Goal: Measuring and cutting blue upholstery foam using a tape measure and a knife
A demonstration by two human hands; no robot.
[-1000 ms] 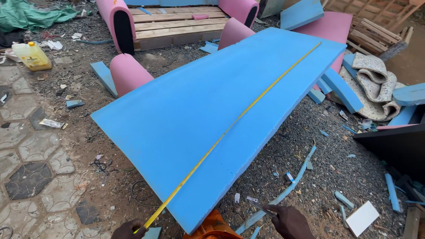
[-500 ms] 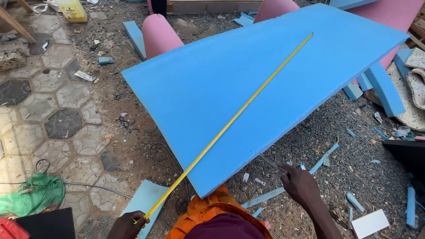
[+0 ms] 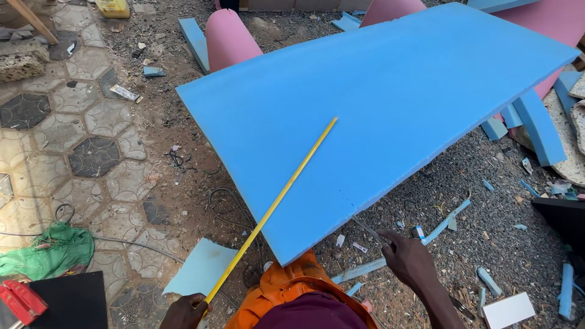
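A large blue foam sheet [image 3: 378, 116] lies tilted across pink foam rolls, its near corner pointing at me. A yellow tape measure [image 3: 277, 201] runs from my left hand [image 3: 184, 311] at the bottom edge up onto the sheet, its tip ending near the sheet's middle. My left hand grips the tape's near end. My right hand [image 3: 409, 259] is closed on a thin metal tool [image 3: 367, 229] whose tip touches the sheet's near right edge. An orange garment [image 3: 286, 292] covers my knee under the corner.
A pink foam roll [image 3: 230, 41] props the sheet at the back. Blue foam strips [image 3: 536, 125] and scraps litter the gravel on the right. A pale blue offcut [image 3: 198, 268] lies by my left hand. Green cloth [image 3: 55, 250] and a cable rest on the paving stones.
The tape has drawn back: its tip was at the sheet's far corner and now ends mid-sheet. My right hand has risen to the sheet's near edge with the thin tool.
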